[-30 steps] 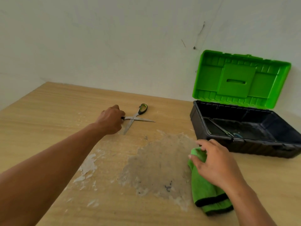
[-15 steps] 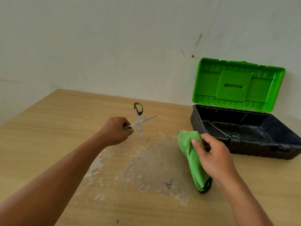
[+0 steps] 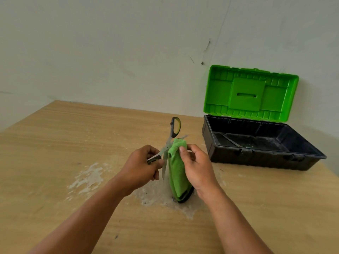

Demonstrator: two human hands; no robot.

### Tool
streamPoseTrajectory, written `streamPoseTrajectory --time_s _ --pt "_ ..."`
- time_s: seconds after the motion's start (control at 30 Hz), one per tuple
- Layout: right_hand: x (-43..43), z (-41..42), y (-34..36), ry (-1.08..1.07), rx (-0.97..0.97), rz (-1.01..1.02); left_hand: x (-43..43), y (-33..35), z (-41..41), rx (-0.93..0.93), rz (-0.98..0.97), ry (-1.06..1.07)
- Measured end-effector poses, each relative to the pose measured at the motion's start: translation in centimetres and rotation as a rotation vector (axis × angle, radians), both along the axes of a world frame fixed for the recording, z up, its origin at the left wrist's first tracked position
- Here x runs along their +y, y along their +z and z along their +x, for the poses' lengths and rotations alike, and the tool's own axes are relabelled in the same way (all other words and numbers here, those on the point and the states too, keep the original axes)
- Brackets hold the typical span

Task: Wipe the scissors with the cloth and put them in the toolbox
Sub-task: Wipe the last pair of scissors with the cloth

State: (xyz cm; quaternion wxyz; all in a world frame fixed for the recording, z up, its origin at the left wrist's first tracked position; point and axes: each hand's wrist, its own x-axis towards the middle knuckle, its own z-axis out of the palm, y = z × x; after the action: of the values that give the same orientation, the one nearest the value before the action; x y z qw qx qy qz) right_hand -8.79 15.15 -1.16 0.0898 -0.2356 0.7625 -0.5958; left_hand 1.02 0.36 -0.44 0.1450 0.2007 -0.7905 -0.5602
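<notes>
Our left hand (image 3: 141,167) clenches one handle of the scissors (image 3: 168,143), blades spread, above the middle of the table (image 3: 73,143). Our right hand (image 3: 198,169) pinches the top of the cloth (image 3: 177,173) against one blade; the rest hangs down. The toolbox (image 3: 256,158) sits open by the table's far right edge.

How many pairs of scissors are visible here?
1. The scissors, blades apart, are gripped by the left hand, against the cloth in the right hand. A thin item in the toolbox is too unclear to identify.
</notes>
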Motion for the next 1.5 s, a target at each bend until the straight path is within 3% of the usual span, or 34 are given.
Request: streamPoseTrajectory --time_s 0.23,0.4,0.73,0.93,1.17,1.5 --pt "0.8 -0.1 0.1 -0.173 0.008 -0.12 0.5 0.4 0.1 0.104 0.148 0.003" --pt "0.9 -0.3 0.5 -0.184 0.048 -0.078 0.6 1.1 -0.2 0.161 0.215 -0.007" --pt "-1.0 -0.4 0.6 0.022 0.158 0.014 0.4 0.3 -0.8 0.168 0.275 -0.082" --pt "-1.2 -1.3 -0.8 0.054 0.003 -0.001 -0.4 -0.3 -1.1 0.059 0.298 -0.225" --pt "-1.4 -2.6 -2.0 0.064 0.182 0.056 -1.1 -1.5 -2.6 0.057 0.515 -0.241" --pt "-1.6 -1.2 -1.7 0.107 0.216 0.008 0.4 -2.6 -2.1 0.267 0.311 -0.14"
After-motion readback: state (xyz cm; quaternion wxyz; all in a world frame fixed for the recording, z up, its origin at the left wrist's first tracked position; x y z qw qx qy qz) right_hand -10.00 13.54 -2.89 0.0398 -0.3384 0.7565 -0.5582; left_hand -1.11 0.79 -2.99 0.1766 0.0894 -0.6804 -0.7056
